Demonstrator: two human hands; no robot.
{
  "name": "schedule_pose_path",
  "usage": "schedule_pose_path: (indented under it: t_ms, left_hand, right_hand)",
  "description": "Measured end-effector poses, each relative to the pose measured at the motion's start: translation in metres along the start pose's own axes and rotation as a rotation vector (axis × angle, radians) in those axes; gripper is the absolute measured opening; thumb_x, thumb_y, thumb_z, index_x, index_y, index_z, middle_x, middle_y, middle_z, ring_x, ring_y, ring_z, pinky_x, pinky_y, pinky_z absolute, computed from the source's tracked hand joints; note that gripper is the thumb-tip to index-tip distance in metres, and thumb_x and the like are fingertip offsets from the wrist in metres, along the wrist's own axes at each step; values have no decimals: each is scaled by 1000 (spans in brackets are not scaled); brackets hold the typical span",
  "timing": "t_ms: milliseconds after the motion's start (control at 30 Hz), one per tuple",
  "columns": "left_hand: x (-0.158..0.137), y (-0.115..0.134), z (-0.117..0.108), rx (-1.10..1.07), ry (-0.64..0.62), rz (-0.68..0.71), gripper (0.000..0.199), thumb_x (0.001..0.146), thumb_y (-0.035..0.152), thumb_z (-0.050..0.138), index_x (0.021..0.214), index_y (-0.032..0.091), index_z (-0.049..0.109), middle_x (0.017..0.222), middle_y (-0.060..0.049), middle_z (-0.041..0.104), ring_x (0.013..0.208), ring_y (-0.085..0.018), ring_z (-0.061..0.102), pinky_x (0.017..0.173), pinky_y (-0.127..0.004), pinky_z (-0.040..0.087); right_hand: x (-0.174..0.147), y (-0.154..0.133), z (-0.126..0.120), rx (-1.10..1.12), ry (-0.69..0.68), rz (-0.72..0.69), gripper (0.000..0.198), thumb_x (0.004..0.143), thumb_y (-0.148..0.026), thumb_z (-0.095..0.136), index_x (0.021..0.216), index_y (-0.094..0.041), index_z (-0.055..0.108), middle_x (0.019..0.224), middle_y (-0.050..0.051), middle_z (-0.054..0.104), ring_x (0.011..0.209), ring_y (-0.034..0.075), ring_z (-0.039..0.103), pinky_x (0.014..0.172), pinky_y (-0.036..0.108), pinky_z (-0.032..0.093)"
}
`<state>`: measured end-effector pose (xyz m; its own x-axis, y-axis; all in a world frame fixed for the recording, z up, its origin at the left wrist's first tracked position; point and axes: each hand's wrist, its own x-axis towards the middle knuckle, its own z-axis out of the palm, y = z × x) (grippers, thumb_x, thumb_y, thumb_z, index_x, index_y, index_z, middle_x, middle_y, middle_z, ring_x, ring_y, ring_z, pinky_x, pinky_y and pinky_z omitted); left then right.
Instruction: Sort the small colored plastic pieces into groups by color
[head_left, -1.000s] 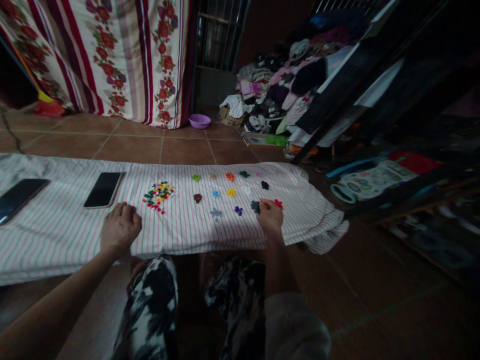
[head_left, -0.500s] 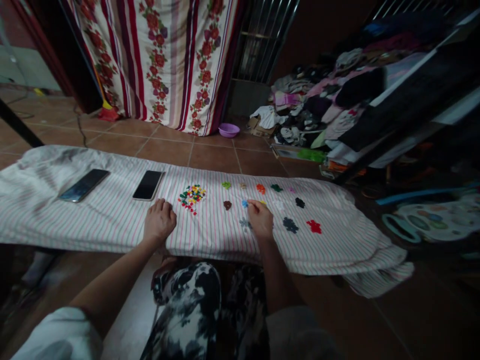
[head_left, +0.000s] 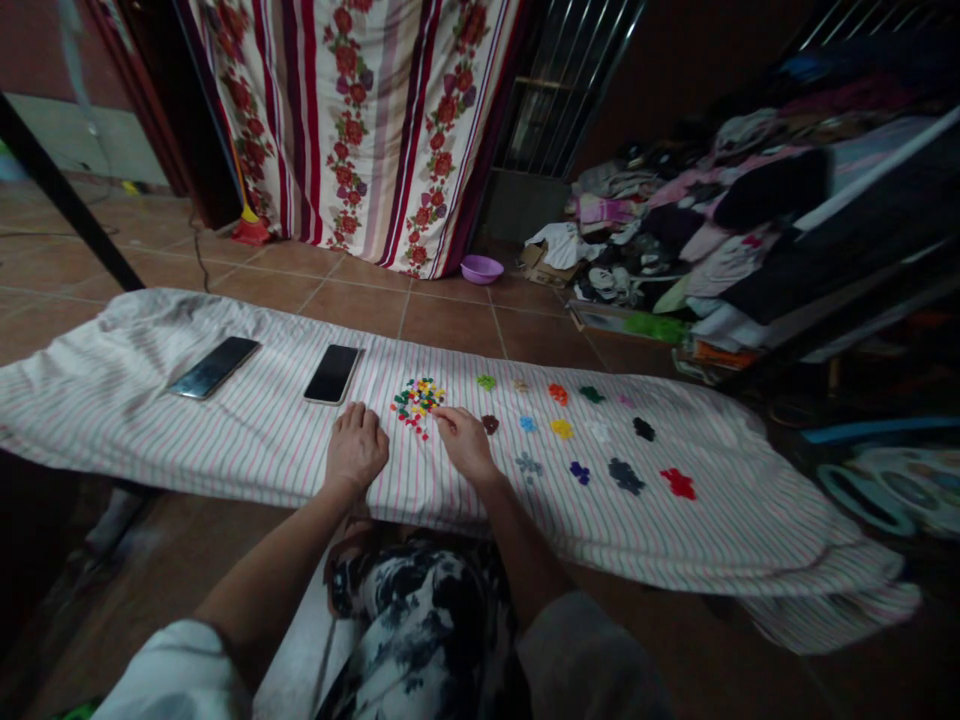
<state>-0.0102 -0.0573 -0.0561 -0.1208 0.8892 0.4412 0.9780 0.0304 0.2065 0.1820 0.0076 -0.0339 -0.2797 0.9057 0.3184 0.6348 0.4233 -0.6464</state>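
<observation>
1. Fingertips [head_left: 439, 411] of the person's right hand [head_left: 466, 445] point left and slightly toward the far edge, with thumb and forefinger drawn close together. Whether they meet, or have a small piece between them, I cannot tell.

2. The loose pile of small, multicoloured, plastic-looking pieces [head_left: 416, 402] lies directly off those fingertips, on their left and spreading a little toward the far edge; its right margin is at the fingertips, and contact is too small to make out.

3. That pile has no clear long axis: it is a roundish scatter, with a short tail of red pieces trailing toward the near edge of the long bench draped in white striped cloth [head_left: 262, 440].

4. The right hand is the nearer one. The left hand [head_left: 358, 443] rests palm down on the cloth, fingers loosely together and apparently grasping nothing, with bare cloth between it and the pile.

5. Beyond the left hand's fingertips, toward the far edge, lies the black-screened phone with a pale rim [head_left: 332, 374], its long axis running roughly from near edge to far edge.

6. Just right of the right hand sits the small brown heap [head_left: 490, 425]; farther toward the bench's right end are the yellow heap [head_left: 562, 428] and, closer to the near edge, the bright red heap [head_left: 681, 483].
</observation>
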Motion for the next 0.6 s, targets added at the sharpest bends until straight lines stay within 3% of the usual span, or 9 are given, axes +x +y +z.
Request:
schedule_pose_path:
  t_ms: [167, 367, 600]
  left_hand:
    - [0, 1, 1, 7, 23, 0, 23, 87, 22, 43, 102, 14, 59, 125, -20, 59, 125, -32, 50, 104, -48, 39]
    - [0, 2, 1, 1, 29, -1, 23, 87, 23, 44, 102, 15, 59, 126, -20, 59, 126, -33, 50, 104, -48, 39]
    - [0, 2, 0, -26, 4, -5, 25, 89, 22, 41, 104, 12, 59, 126, -21, 59, 129, -33, 48, 106, -48, 38]
  right_hand:
    - [21, -19, 22, -117, -179, -128, 30, 91, -15, 48, 106, -24, 72, 104, 6, 68, 98, 19, 61, 89, 30, 47]
    - [52, -28, 31, -326, -293, -190, 28, 92, -12, 49, 100, -23, 74, 104, 8, 63, 101, 21, 58, 86, 29, 44]
    - [63, -24, 37, -410, -348, -258, 23, 92, -15, 54, 94, -25, 74, 101, 7, 64, 96, 20, 58, 80, 28, 44]
